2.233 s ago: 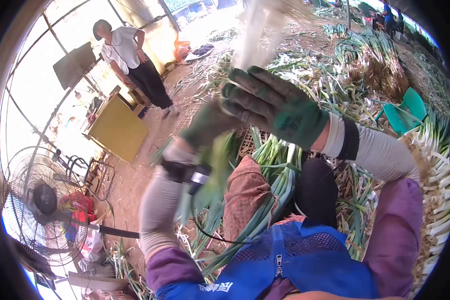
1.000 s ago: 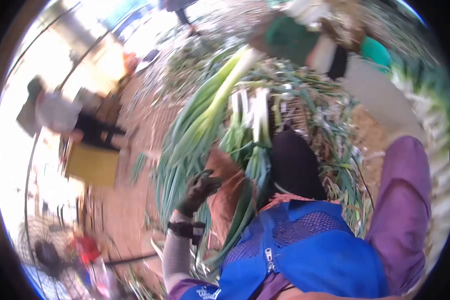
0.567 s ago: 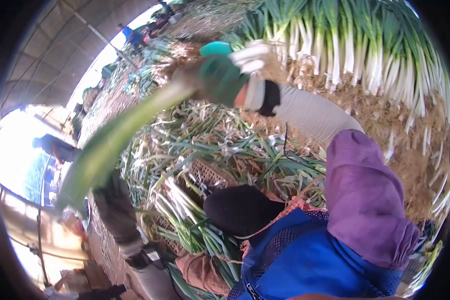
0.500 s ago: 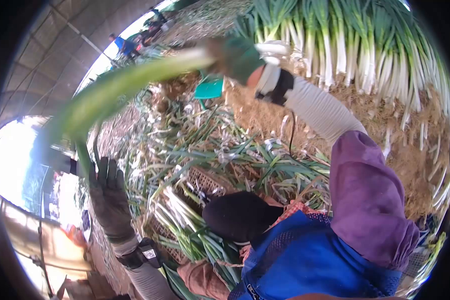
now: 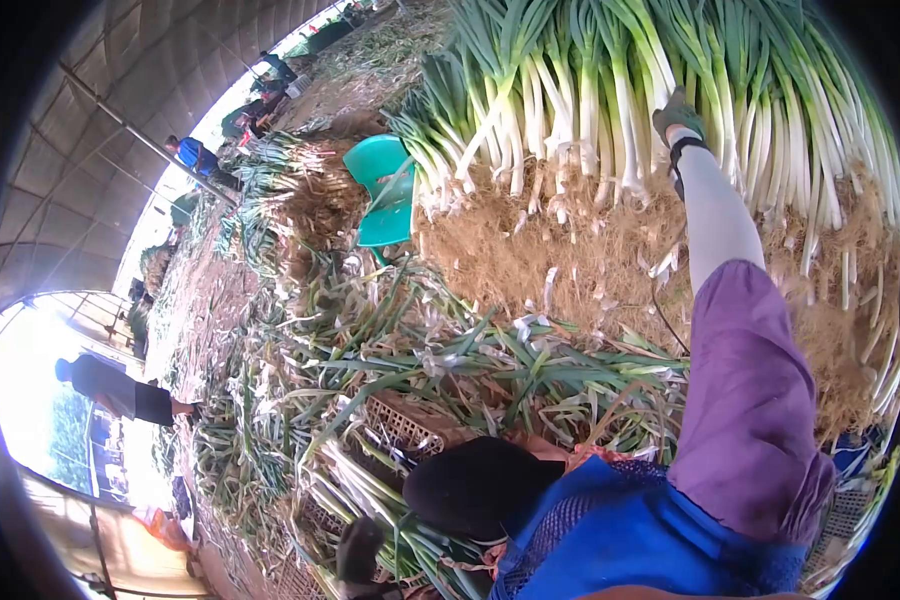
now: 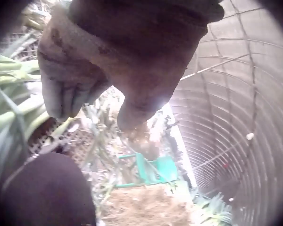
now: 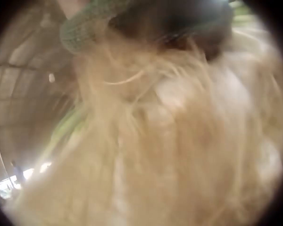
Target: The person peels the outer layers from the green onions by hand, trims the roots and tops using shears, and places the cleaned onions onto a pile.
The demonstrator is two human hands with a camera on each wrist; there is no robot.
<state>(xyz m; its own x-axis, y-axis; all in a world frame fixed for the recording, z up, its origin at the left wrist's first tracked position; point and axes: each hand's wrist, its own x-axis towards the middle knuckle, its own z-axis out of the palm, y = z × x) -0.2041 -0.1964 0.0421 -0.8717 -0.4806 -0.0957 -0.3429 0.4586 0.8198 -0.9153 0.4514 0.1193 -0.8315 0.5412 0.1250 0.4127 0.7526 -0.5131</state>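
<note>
My gloved right hand [image 5: 678, 115] reaches out to a long row of large green onions [image 5: 570, 105]. It grips a green onion [image 5: 654, 58] low on its white shank, and the leaves point away over the row. In the right wrist view, blurred pale roots [image 7: 146, 122] hang below the glove and hide most of the fingers. My gloved left hand [image 5: 360, 550] is low beside the black-covered knee [image 5: 475, 488]. Its fingers hang loosely curled with nothing in them in the left wrist view, near a pile of green onions [image 5: 355, 480].
A green plastic chair [image 5: 382, 190] stands at the row's near left end. Trimmed leaves [image 5: 450, 340] litter the ground around a plastic crate [image 5: 402, 425]. Further back are a root-end bundle [image 5: 305, 215], a person in blue [image 5: 198, 158] and another person [image 5: 120, 390].
The view has turned right toward the row. My right hand has swung the green onion over onto the row. My left hand, raised with straight fingers before, has dropped beside the knee.
</note>
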